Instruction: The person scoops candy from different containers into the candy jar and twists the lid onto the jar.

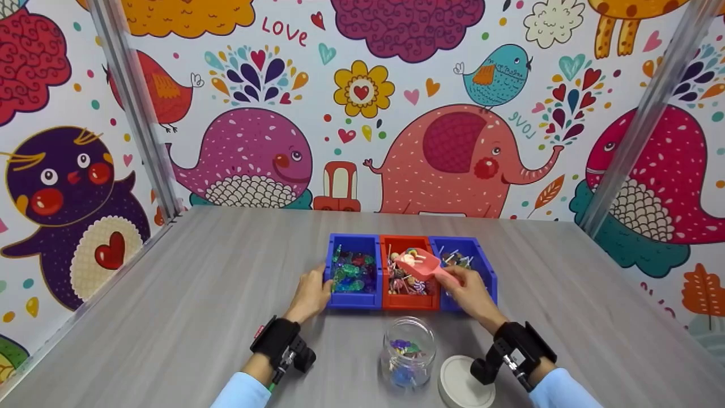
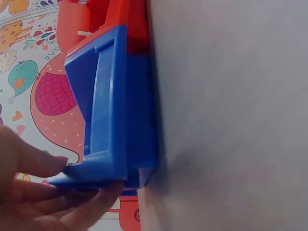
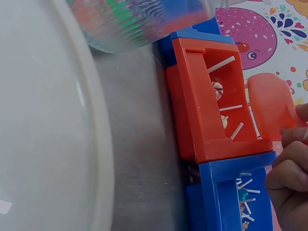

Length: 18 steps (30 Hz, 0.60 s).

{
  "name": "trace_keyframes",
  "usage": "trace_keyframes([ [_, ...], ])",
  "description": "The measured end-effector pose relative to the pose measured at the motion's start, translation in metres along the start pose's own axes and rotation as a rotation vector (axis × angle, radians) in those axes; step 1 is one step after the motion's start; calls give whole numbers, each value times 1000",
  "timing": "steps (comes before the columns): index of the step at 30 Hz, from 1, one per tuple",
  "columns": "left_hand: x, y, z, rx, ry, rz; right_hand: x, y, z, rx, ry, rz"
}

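My left hand [image 1: 310, 294] grips the outer side wall of the left blue bin [image 1: 352, 301]; in the left wrist view, thumb and fingers lie on either side of the bin's rim [image 2: 96, 166]. That bin has shiny translucent pieces in green, purple and red. My right hand [image 1: 471, 292] holds a pink scoop [image 1: 420, 265] by its handle above the middle red bin [image 1: 410, 302]. A few small lollipops lie in the scoop. More lollipops with white sticks fill the red bin. In the right wrist view the scoop [image 3: 272, 106] hovers beside the red bin's opening.
A right-hand blue bin [image 1: 488, 269] holds more lollipops and joins the row. Nearer me stands an uncovered clear jar [image 1: 409, 371] with colourful pieces inside. Its round whitish lid [image 1: 465, 382] lies to the jar's right. Patterned walls enclose the grey table [image 1: 226, 272].
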<state>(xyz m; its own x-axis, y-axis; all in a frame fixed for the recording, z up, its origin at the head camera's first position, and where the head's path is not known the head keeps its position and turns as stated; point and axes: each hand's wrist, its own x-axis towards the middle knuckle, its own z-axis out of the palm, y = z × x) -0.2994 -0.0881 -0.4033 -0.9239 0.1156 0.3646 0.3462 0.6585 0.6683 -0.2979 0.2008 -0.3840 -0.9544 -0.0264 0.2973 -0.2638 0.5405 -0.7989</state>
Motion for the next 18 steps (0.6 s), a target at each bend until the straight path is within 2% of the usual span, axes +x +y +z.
trace_keyframes([
  [5, -1, 1, 1, -14, -4, -26, -4, -1, -5, 71, -37, 20],
  [10, -4, 7, 1, -41, -3, -29, -10, -4, -9, 92, -84, 51],
  [15, -6, 16, 3, -89, 37, 11, -18, -5, -17, 137, -138, 70],
  [18, -8, 24, 5, -104, 78, 70, -23, -6, -21, 151, -159, 70],
])
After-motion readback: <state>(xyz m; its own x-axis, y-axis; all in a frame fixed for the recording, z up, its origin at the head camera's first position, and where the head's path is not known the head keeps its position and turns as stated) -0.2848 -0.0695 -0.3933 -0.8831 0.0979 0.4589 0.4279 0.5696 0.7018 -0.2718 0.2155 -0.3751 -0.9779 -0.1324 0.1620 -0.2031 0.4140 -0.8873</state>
